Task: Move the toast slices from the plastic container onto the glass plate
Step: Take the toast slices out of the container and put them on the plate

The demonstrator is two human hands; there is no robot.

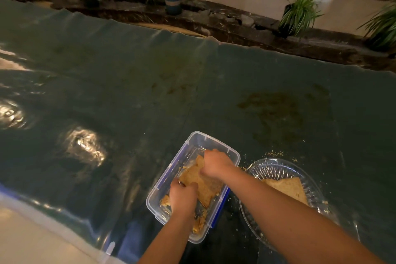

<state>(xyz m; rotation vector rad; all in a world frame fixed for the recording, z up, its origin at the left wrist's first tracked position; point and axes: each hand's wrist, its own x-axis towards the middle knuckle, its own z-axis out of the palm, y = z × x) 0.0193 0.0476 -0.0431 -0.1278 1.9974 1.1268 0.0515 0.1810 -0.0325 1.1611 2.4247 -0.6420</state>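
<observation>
While toast (201,182) fills the container (214,141), both hands (183,196) clutch it.

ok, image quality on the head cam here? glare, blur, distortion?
Head view: dim, warm light; bright glare patches on the shiny table cover at left; wide-angle bending at the far table edge; plants at the back soft and smeared; hands, plastic container and glass plate reasonably sharp.

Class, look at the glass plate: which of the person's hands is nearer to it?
Right. The right hand is in the plastic container on the side toward the glass plate; the left hand is on the far side.
</observation>
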